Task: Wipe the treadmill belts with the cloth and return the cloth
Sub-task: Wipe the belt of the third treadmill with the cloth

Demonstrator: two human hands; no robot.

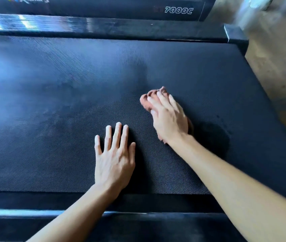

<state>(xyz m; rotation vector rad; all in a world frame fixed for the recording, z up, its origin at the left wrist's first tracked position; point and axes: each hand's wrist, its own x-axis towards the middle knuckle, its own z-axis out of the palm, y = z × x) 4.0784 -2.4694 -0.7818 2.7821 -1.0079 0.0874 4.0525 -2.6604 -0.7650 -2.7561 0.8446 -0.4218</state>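
On the treadmill belt (51, 102), right grip (169, 119) clamped on reddish cloth (144, 100), centre right; left grip (115, 159) apart, fingers (117, 135) straight, flat on belt, nearer and just left

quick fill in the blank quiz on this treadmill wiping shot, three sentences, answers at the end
1. The right hand grips a reddish ____ against the belt.
2. The left hand lies flat on the belt, fingers straight, holding ____.
3. The white lettering beyond the belt reads ____.

Missing words: cloth; nothing; 7000C
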